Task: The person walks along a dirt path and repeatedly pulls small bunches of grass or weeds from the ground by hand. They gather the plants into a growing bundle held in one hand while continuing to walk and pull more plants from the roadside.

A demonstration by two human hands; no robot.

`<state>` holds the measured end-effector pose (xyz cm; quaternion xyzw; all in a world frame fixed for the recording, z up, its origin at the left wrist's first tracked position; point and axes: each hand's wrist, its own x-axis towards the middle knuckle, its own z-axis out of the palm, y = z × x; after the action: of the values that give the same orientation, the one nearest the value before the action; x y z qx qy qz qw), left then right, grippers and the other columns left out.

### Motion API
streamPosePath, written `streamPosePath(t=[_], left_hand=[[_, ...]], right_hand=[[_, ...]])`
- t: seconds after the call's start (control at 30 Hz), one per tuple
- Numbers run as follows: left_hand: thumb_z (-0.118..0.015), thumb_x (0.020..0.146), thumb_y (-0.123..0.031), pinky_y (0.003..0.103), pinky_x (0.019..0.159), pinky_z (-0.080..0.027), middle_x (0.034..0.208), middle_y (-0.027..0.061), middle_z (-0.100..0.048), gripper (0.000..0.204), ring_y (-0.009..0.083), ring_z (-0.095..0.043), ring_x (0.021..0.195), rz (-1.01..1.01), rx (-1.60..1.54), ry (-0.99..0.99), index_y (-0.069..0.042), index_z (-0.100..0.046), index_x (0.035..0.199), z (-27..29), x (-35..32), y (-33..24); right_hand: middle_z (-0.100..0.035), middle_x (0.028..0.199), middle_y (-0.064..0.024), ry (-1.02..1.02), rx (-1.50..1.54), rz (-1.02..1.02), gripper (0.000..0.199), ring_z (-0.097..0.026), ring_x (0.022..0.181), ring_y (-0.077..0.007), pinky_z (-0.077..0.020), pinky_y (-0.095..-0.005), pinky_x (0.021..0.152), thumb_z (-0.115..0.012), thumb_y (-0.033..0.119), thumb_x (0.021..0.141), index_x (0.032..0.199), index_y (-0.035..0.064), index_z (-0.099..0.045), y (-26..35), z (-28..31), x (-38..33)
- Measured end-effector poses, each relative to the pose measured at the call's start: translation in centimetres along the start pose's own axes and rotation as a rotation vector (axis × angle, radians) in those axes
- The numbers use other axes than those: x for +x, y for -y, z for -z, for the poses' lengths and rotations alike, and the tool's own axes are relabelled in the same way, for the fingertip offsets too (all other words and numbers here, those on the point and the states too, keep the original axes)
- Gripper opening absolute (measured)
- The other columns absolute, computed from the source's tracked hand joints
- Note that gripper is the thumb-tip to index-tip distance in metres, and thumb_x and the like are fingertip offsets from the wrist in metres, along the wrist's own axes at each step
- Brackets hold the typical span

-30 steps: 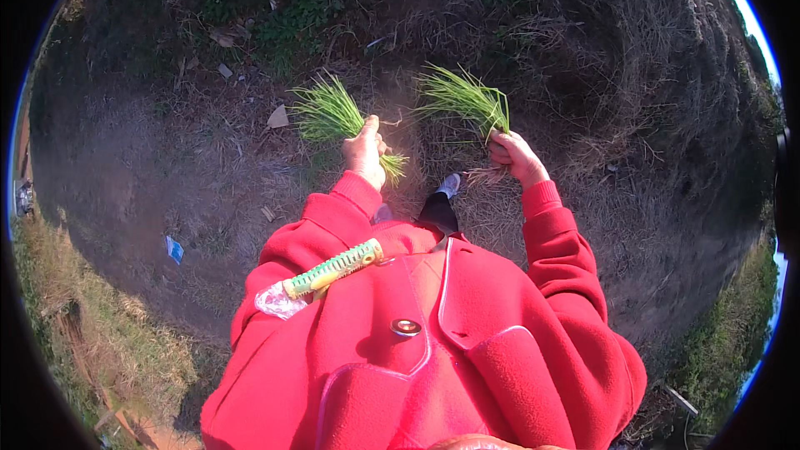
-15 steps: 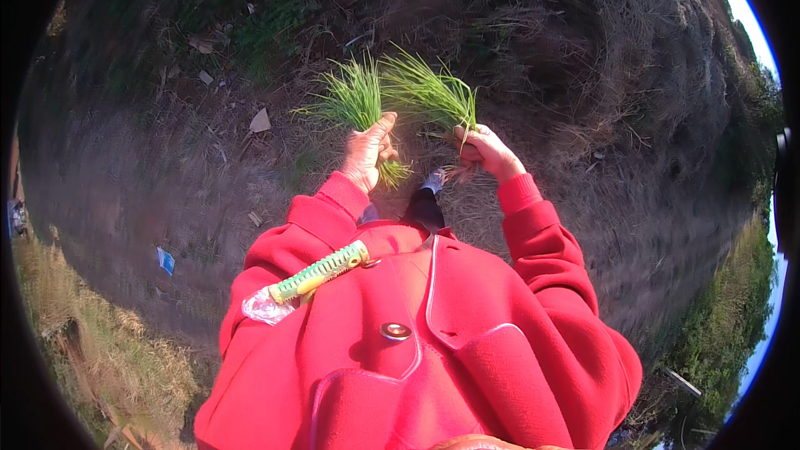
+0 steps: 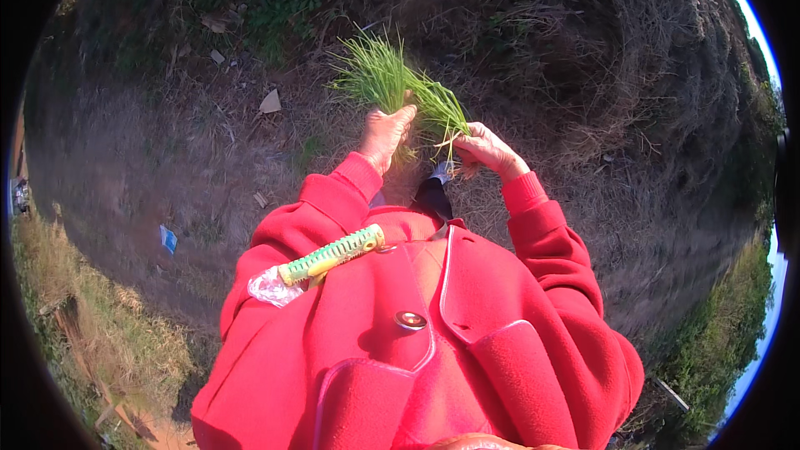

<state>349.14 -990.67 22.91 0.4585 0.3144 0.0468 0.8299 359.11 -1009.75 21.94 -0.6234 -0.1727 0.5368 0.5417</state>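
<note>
My left hand is closed round a bunch of thin green grass-like stalks, whose tips fan out up and to the left. In my right hand is a second bunch of green stalks, pinched near its pale, root-like lower ends. Its blades slant up and left and overlap the left bunch. Both bunches are held out in front of my body, above the ground. The palm-side fingers of both hands are partly hidden.
Dry grass and brown soil lie below. A pale flat scrap and a blue-white scrap are on the ground at left. A green-and-yellow ridged handle-like thing rests against my red coat. My shoe shows below the hands.
The two hands have come closer together, so the bunches now overlap. My left hand has shifted right and the stalks in it stand more upright.
</note>
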Motion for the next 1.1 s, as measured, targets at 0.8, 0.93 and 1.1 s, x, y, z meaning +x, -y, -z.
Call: streamPosePath(t=[0.8, 0.93, 1.1], left_hand=[[-0.064, 0.083, -0.014, 0.022, 0.040, -0.032, 0.064, -0.0060, -0.057, 0.004, 0.0030, -0.043, 0.048, -0.102, 0.105, -0.041, -0.011, -0.066, 0.082, 2.6, 2.0, 2.0], [-0.064, 0.082, -0.014, 0.021, 0.041, -0.033, 0.065, -0.0064, -0.057, 0.004, 0.0029, -0.043, 0.049, -0.015, 0.140, 0.005, -0.011, -0.065, 0.083, 2.9, 1.7, 1.8], [-0.065, 0.081, -0.015, 0.021, 0.043, -0.034, 0.064, -0.0062, -0.057, 0.003, 0.0030, -0.044, 0.050, -0.012, 0.124, -0.011, -0.012, -0.064, 0.080, 2.6, 1.5, 1.8]], right_hand=[[-0.062, 0.083, 0.0052, 0.068, -0.261, 0.074, 0.028, -0.050, 0.066, 0.0004, -0.0434, -0.0179, 0.052, -0.056, 0.026, 0.090, 0.103, 0.0022, -0.062, 2.8, -1.8, 0.7], [-0.062, 0.081, 0.0057, 0.055, -0.242, 0.138, 0.029, -0.049, 0.063, 0.0006, -0.0421, -0.0175, 0.049, -0.056, 0.028, 0.090, 0.103, 0.0027, -0.062, 2.9, -2.0, 0.8], [-0.060, 0.076, 0.0062, 0.054, -0.215, 0.120, 0.029, -0.047, 0.055, 0.0007, -0.0400, -0.0175, 0.045, -0.057, 0.029, 0.090, 0.103, 0.0041, -0.063, 3.1, -2.2, 0.7]])
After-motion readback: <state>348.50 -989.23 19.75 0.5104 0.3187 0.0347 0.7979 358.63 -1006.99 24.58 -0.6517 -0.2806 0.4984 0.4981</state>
